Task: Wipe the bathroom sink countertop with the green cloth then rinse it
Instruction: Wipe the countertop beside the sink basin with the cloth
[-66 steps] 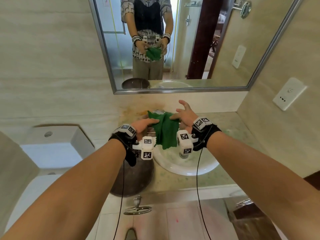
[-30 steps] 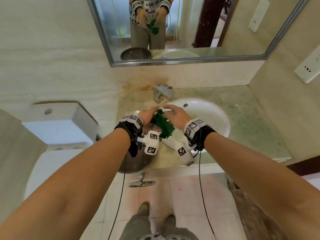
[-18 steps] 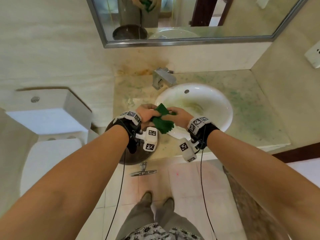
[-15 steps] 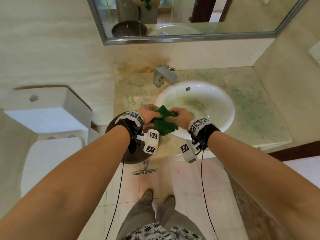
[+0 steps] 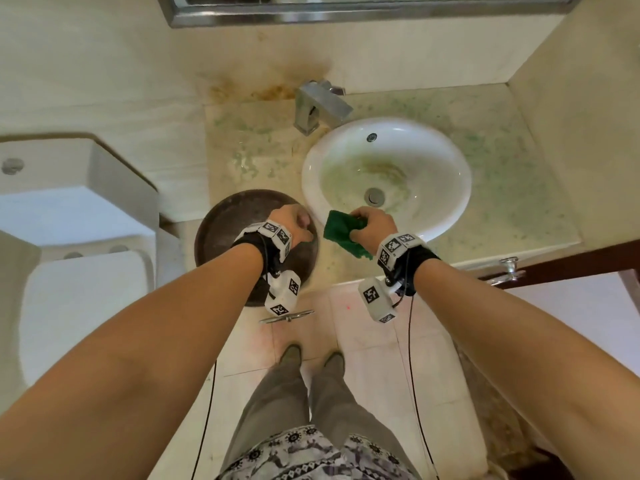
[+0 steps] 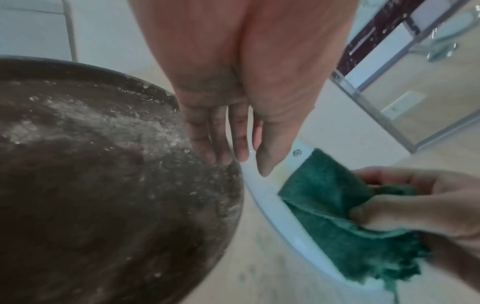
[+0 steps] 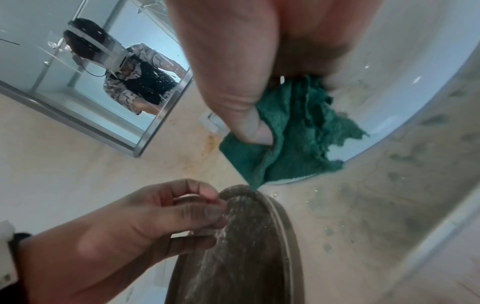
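My right hand [image 5: 362, 224] grips the bunched green cloth [image 5: 341, 233] over the near left rim of the white sink basin [image 5: 443, 188]. In the right wrist view the thumb pinches the green cloth [image 7: 291, 139], whose frayed end hangs over the sink basin's rim [image 7: 405, 127]. My left hand [image 5: 300, 221] holds nothing; its fingers [image 6: 221, 152] hang relaxed at the rim of a dark round bowl [image 6: 91, 185], a little left of the green cloth [image 6: 335, 218]. The marble countertop [image 5: 505, 174] with green speckles surrounds the basin.
A chrome faucet [image 5: 320, 105] stands behind the basin, with rust stains on the wall above it. The dark round bowl [image 5: 221, 230] sits on the counter's left end. A toilet [image 5: 76, 258] is at the left, the mirror's frame [image 5: 346, 17] above, a cabinet handle [image 5: 509, 270] at the right.
Both hands held the cloth together over the basin's rim; now my left hand has let go and moved left to the dark bowl. The right hand keeps the cloth.
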`<move>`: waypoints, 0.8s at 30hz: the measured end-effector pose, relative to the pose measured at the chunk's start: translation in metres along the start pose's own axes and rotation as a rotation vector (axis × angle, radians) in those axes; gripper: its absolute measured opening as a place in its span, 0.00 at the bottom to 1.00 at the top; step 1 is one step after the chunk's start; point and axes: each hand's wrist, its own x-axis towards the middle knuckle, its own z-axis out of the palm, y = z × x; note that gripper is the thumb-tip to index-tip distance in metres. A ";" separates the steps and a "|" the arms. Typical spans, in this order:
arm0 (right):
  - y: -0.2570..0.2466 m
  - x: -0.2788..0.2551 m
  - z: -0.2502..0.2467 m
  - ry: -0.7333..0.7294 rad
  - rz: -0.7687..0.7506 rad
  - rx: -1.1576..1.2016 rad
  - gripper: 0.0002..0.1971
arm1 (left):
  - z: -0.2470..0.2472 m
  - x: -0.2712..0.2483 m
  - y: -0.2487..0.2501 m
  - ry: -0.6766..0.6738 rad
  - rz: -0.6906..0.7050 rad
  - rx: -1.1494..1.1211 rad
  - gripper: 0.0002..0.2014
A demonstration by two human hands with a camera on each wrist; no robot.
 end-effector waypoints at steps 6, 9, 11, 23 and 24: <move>0.023 0.011 0.010 0.207 -0.077 -0.135 0.20 | 0.015 0.010 -0.025 -0.065 -0.039 0.372 0.38; 0.031 0.016 0.026 0.289 -0.227 -0.324 0.22 | 0.024 0.012 -0.031 -0.084 -0.082 0.463 0.48; 0.036 0.019 0.041 0.249 -0.308 -0.473 0.24 | 0.030 0.014 -0.035 -0.107 -0.109 0.492 0.52; 0.051 0.030 0.073 -0.041 -0.309 -0.638 0.25 | 0.049 0.029 -0.053 -0.251 -0.101 0.561 0.59; 0.051 0.031 0.076 -0.064 -0.310 -0.646 0.25 | 0.050 0.029 -0.053 -0.253 -0.103 0.567 0.59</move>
